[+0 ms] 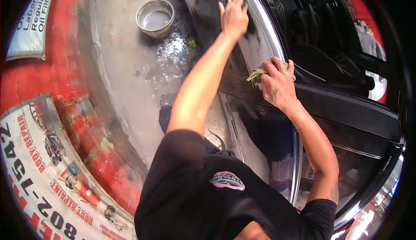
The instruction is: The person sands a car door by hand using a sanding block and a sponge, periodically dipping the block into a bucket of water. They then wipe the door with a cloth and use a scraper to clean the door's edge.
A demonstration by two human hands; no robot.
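At far left, a red wall (71, 62) with one printed banner (31, 27) high up and a larger banner (30, 131) lower down; hung there probably for reading by visitors, well apart from the hands. Next, on the partly wet floor (125, 66), an upright open bucket (155, 6) with greyish liquid (157, 21) inside; placed beside the car, likely to be within reach without hindering the arms. A little further right, on the floor, a small green scrap (192, 43), too small to identify.

Then, far forward on the dark door panel (255, 40) with grey smears, the left hand (234, 16), at the end of a long-stretched arm. Fingers extended, slightly apart, laid nearly flat against the panel, perhaps to spread the pressure evenly. Whether also covering some thin thing, cannot tell.

Further right and nearer to the body, the right hand (279, 84), with fingers bent narrowly around a crumpled yellow-green cloth (257, 74). Held at the upper edge of the door, beside the window opening; seemingly bunched like this for a firm grip, and maybe resting there for support. At far right, past this edge, the dark car interior (307, 27), hard to make out in detail.
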